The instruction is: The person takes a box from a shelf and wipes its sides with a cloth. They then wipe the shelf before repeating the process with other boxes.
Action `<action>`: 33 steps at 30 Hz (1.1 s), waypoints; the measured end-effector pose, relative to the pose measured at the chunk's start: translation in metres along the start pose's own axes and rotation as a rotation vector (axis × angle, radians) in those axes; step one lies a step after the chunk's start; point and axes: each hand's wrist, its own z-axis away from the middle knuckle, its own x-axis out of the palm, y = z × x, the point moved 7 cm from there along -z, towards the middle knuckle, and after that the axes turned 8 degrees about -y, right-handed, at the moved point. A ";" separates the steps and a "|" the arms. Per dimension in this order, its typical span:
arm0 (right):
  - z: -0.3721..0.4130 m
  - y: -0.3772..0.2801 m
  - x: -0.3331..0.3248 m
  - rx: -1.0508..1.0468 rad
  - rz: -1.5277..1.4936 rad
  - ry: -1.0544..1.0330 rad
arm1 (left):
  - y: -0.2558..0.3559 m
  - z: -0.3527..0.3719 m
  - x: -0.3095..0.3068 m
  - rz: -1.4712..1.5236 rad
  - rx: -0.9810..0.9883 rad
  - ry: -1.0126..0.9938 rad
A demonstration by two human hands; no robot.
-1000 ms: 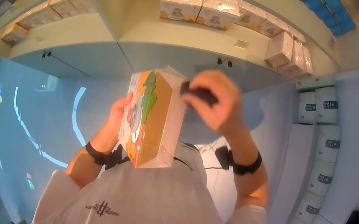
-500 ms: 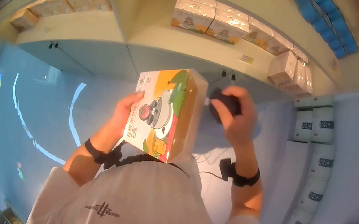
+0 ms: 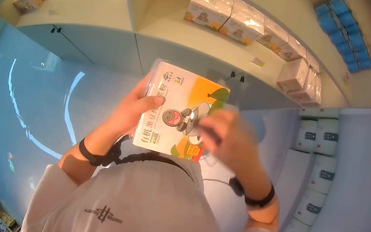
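Note:
My left hand (image 3: 136, 110) grips a white, yellow and orange carton (image 3: 181, 98) by its left side, with the thumb on the front. The carton is in clear wrap and bears a cartoon figure, a bowl and Chinese lettering. My right hand (image 3: 233, 142), smeared by motion, is closed round a small black object (image 3: 209, 133) of a kind I cannot make out. It is over the right part of the carton's front; whether it touches the carton cannot be told.
Ahead is a shelf (image 3: 161, 29) with wrapped cartons (image 3: 209, 11) like this one and blue packs (image 3: 344, 32). Grey cabinet doors (image 3: 181, 53) lie below it. White boxes (image 3: 316, 176) are stacked at the right. A black strap circles each wrist.
The carton has turned so its front faces me more and its side panel is hidden. My right hand has moved left with the black object, from beside the carton to over its front.

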 end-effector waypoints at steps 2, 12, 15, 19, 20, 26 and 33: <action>-0.013 0.037 -0.010 0.099 0.051 0.263 | 0.003 -0.002 0.001 0.052 0.034 0.080; -0.033 0.035 -0.001 -0.069 0.100 0.168 | 0.014 -0.006 0.004 -0.072 0.074 0.072; -0.038 0.035 -0.008 -0.057 0.045 0.172 | 0.016 -0.009 0.001 0.052 0.075 0.052; -0.001 -0.001 0.035 -0.109 -0.193 -0.185 | 0.018 -0.010 -0.007 -0.016 0.110 0.100; -0.005 0.005 0.037 -0.100 -0.202 -0.185 | 0.014 -0.011 -0.007 -0.061 0.097 0.106; -0.034 0.005 0.018 -0.123 -0.105 0.041 | 0.011 -0.024 0.007 0.009 0.084 0.064; -0.049 0.031 0.016 -0.004 0.002 0.247 | 0.000 -0.025 0.009 -0.009 0.051 0.085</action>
